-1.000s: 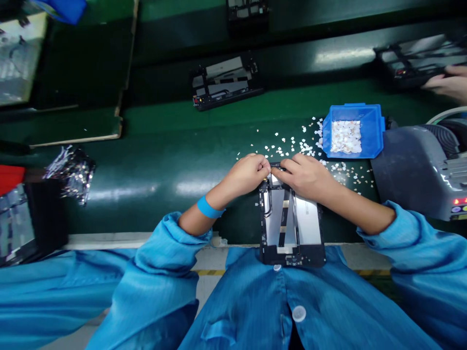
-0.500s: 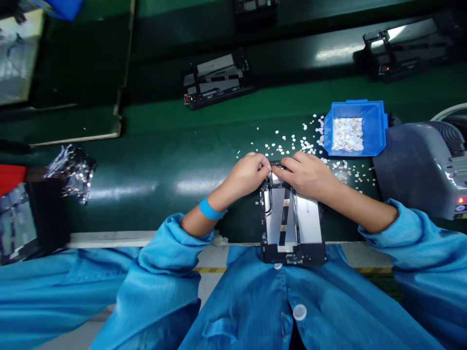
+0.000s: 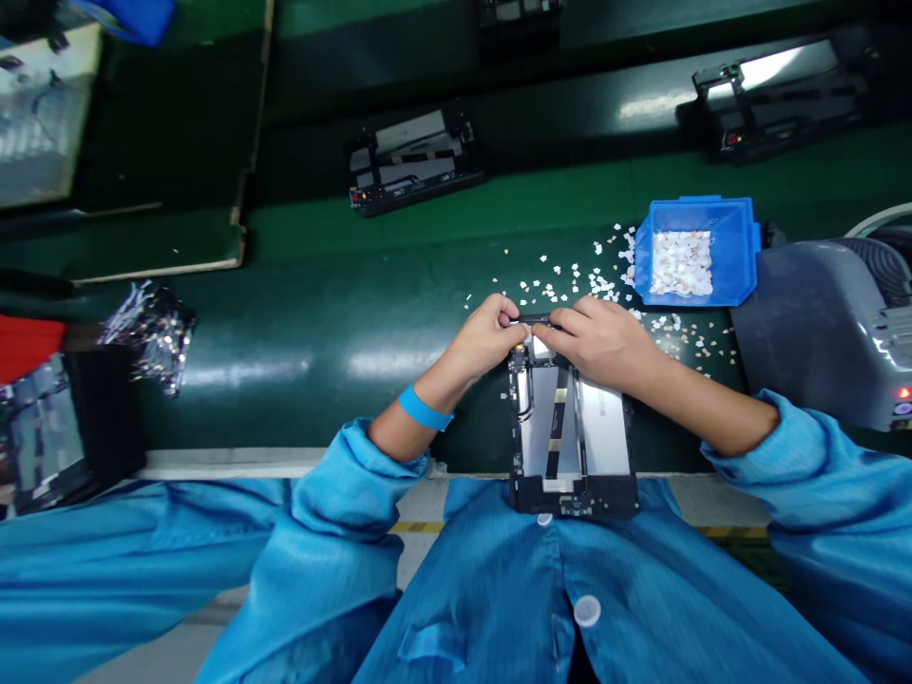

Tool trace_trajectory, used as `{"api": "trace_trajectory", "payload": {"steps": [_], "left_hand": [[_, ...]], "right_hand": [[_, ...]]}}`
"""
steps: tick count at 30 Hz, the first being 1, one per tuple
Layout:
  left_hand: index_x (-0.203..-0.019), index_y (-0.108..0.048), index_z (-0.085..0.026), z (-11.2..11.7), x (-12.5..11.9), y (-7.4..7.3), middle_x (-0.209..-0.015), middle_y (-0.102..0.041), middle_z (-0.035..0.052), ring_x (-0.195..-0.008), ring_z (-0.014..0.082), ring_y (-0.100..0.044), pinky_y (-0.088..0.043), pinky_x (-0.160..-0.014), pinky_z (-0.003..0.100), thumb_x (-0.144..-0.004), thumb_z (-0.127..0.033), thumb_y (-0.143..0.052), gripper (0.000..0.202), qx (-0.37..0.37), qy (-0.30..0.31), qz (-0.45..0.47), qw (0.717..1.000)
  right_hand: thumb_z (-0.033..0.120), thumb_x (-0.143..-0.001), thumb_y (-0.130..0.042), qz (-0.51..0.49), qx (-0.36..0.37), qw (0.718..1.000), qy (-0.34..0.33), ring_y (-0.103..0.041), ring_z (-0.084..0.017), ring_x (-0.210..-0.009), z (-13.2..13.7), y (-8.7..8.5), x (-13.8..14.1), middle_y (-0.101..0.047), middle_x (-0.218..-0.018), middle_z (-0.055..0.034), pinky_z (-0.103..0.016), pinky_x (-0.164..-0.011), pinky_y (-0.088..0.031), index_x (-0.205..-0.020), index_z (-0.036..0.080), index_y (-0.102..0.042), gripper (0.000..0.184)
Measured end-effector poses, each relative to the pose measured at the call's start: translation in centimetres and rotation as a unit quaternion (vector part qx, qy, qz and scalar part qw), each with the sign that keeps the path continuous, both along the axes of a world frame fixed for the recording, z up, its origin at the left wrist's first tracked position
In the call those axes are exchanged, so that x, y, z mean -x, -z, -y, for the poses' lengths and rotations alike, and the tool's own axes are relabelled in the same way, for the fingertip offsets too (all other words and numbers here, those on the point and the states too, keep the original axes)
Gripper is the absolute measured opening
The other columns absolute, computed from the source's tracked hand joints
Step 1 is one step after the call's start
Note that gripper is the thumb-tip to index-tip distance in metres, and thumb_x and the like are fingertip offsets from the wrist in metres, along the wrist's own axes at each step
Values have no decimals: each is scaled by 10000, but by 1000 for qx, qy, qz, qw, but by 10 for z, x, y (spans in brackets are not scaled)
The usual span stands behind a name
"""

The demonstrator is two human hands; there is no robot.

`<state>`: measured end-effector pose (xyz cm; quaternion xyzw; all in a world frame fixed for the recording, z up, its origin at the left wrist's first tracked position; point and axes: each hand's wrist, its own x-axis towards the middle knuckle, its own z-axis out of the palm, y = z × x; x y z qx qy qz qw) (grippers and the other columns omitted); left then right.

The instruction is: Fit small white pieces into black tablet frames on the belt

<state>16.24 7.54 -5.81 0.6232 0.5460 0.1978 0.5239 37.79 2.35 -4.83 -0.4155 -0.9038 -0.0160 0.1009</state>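
An opened tablet (image 3: 609,442) lies with its inner side up at the bench edge nearest me, showing silver battery panels, black strips and cables. Its lower end reaches over the edge against my blue coat. My left hand (image 3: 488,337) is closed at the top left corner, its thumb pressed on the frame and its fingers curled behind. Across the top right of the tablet lies my right hand (image 3: 602,344), fingers bent onto its upper end. Any small part under the fingertips is hidden.
Small white pieces (image 3: 602,283) are scattered beyond my hands, beside a blue bin (image 3: 733,252) holding more. A grey machine (image 3: 805,328) stands right. Other opened tablets (image 3: 417,157) lie on the far strip. Shiny foil strips (image 3: 153,337) are heaped left, near a red object (image 3: 28,350).
My left thumb has straightened onto the tablet's corner, and the left fingers have lifted slightly. The right hand barely moves. The tablets on the far strip have shifted left.
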Motion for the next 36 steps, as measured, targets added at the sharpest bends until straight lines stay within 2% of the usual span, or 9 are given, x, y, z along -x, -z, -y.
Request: {"api": "trace_trajectory", "payload": {"steps": [7, 12, 15, 19, 22, 26, 30, 33, 36], "left_hand": [[-1011, -555, -212, 22, -2, 10, -1011, -598, 30, -897, 163, -537, -454, -812, 303, -861, -134, -621, 181, -104, -38, -39, 993], [-1063, -564, -202, 18, 2, 5, -1086, -613, 53, -994, 184, -566, -474, -880, 323, -842, -124, -648, 250, -121, 11, -48, 991], [-1121, -577, -202, 12, 3, 2, -1101, -616, 58, -1019, 198, -574, -484, -894, 338, -848, -161, -686, 296, -113, 44, -58, 991], [-1240, -588, -201, 22, 5, 5, -1123, -611, 72, -1063, 219, -575, -481, -969, 385, -886, -210, -695, 370, -156, 7, -80, 984], [-1353, -574, -196, 49, 19, 5, -1149, -587, 84, -1039, 208, -580, -491, -990, 383, -941, -275, -655, 428, -164, -41, -67, 983], [-1494, -525, -232, 105, 44, 0, -1178, -577, 87, -1008, 217, -615, -534, -978, 397, -974, -354, -614, 542, -86, -2, -42, 995], [-1608, -429, -267, 154, 43, -4, -1328, -571, 143, -1293, 336, -559, -486, -1142, 532, -974, -393, -612, 671, -64, 60, -23, 996], [-1696, -245, -263, 162, 44, -9, -1567, -466, 169, -1496, 352, -429, -368, -1268, 553, -1014, -406, -546, 760, -73, -4, 17, 997], [-1698, -233, -306, 136, 79, -20, -1707, -375, 90, -1590, 321, -338, -328, -1309, 512, -1012, -427, -555, 767, -74, -130, 90, 985]], "right_hand": [[184, -1057, -459, -18, -3, 1000, -1, -449, -248, -884, 0, 4, -1, -719, -1067, -95, -398, -721, -306, -1255, 217, -721, 330], [191, -1068, -448, -13, -21, 1000, -4, -445, -237, -861, 0, 7, -4, -713, -1019, -88, -385, -712, -290, -1227, 208, -733, 327], [190, -1064, -448, -1, -22, 1000, -8, -450, -234, -860, -2, 9, -2, -709, -1039, -91, -377, -711, -286, -1306, 213, -707, 356], [191, -1069, -420, 23, -5, 1000, 1, -486, -243, -877, -8, 2, 0, -701, -1064, -96, -367, -709, -304, -1406, 254, -664, 421], [211, -1070, -403, -18, 12, 999, 48, -556, -262, -926, 3, -11, -12, -717, -1141, -118, -385, -767, -389, -1379, 238, -683, 418], [323, -1069, -438, -122, 76, 951, 274, -655, -293, -906, 61, -26, -40, -748, -1067, -149, -434, -808, -488, -1255, 195, -733, 372], [473, -1043, -514, -146, 267, 915, 264, -715, -310, -849, 122, -37, -40, -762, -966, -111, -422, -720, -549, -1156, 221, -724, 347], [461, -1033, -541, -217, 267, 907, 243, -714, -303, -901, 126, -55, -16, -753, -1045, -105, -427, -748, -570, -1312, 242, -657, 373], [441, -1019, -568, -284, 266, 903, 183, -700, -283, -907, 75, -73, 19, -742, -1063, -107, -416, -774, -566, -1334, 228, -658, 391]]}}
